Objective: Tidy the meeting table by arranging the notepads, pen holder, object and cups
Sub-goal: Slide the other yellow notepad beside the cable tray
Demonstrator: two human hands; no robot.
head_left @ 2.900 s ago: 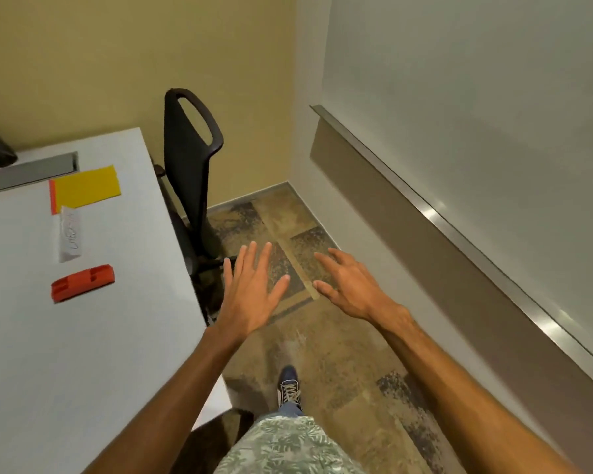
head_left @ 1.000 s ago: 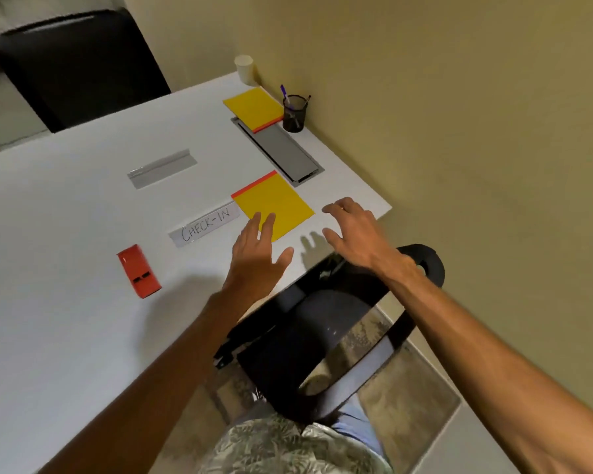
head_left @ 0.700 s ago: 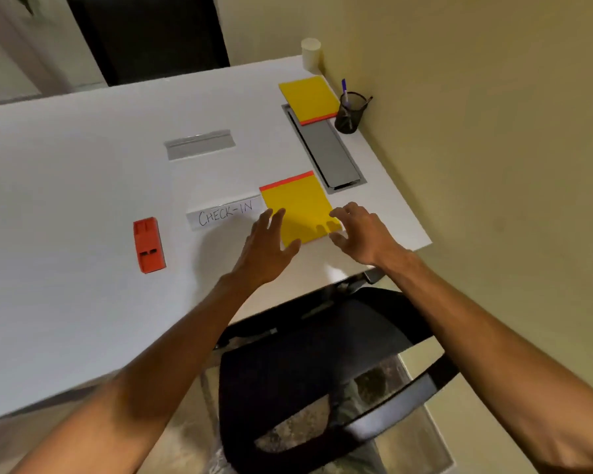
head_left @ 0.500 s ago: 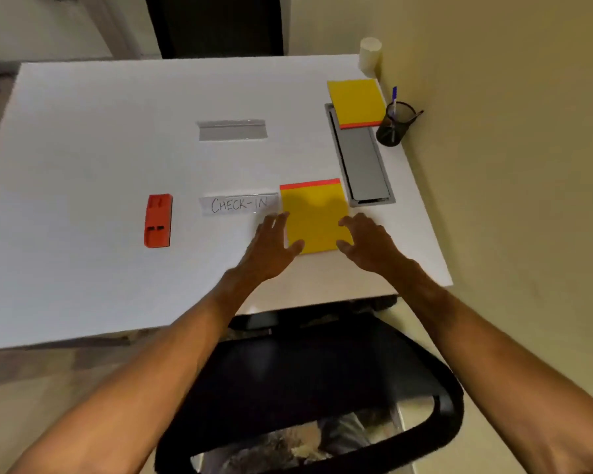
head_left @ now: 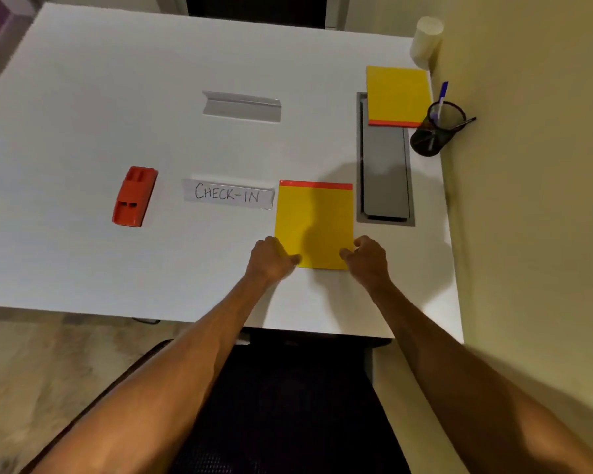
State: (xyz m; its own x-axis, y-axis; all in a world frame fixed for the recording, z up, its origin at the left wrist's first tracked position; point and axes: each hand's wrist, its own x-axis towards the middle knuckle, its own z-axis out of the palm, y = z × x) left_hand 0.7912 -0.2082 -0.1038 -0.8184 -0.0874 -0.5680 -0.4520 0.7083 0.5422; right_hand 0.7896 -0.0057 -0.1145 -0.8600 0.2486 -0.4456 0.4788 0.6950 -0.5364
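Observation:
A yellow notepad (head_left: 314, 220) with an orange top strip lies flat near the front of the white table (head_left: 83, 97). My left hand (head_left: 271, 260) pinches its lower left corner and my right hand (head_left: 367, 258) pinches its lower right corner. A second yellow notepad (head_left: 396, 94) lies farther back at the right, partly over a grey cable hatch (head_left: 386, 172). Beside it stands a black mesh pen holder (head_left: 432, 133) with pens. A pale cup (head_left: 425, 41) stands in the far right corner. An orange object (head_left: 134, 196) lies at the left.
A white "CHECK-IN" sign (head_left: 228, 195) lies flat just left of the near notepad. A clear sign holder (head_left: 242, 106) lies farther back at mid-table. A yellow wall (head_left: 528, 165) runs along the table's right edge. A black chair (head_left: 281, 405) stands below the front edge.
My view swung from the floor to face the table squarely. Both hands came forward from open above the near notepad and closed on its two lower corners.

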